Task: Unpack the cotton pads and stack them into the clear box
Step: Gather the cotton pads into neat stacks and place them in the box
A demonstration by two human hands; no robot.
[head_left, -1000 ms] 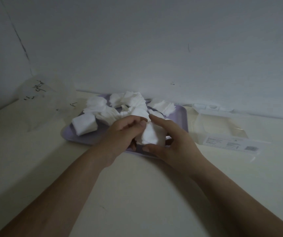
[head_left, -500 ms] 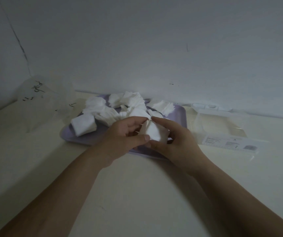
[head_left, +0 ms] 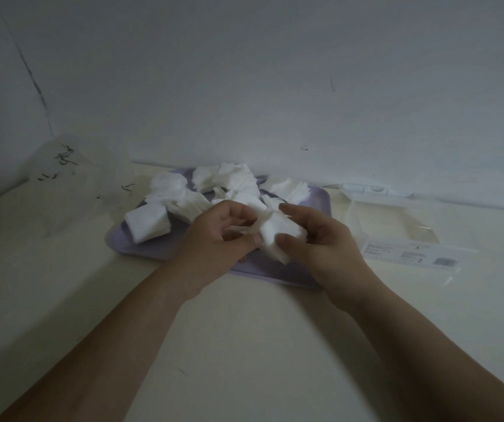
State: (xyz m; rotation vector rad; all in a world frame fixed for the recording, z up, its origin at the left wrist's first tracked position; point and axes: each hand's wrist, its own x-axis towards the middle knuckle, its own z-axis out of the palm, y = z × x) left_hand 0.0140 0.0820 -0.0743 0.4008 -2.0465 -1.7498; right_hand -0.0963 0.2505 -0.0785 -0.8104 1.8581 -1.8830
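Note:
Both of my hands hold a small stack of white cotton pads [head_left: 278,236] just above the front of a lilac tray [head_left: 122,239]. My left hand [head_left: 217,239] pinches the stack's left side with curled fingers. My right hand [head_left: 314,239] grips its right side between thumb and fingers. More loose cotton pads [head_left: 232,181] lie heaped on the tray, with a squarer stack [head_left: 147,223] at its left. The clear box [head_left: 387,220] stands open to the right of the tray, its lid up against the wall.
A crumpled clear plastic bag [head_left: 74,184] with black print lies at the back left. A white label strip [head_left: 409,254] runs along the box's front. The cream tabletop [head_left: 244,345] meets a pale wall just behind the tray.
The stack has been lifted off the tray and squared between both hands. My hands drew slightly nearer to me and the right thumb came round the front of the pads.

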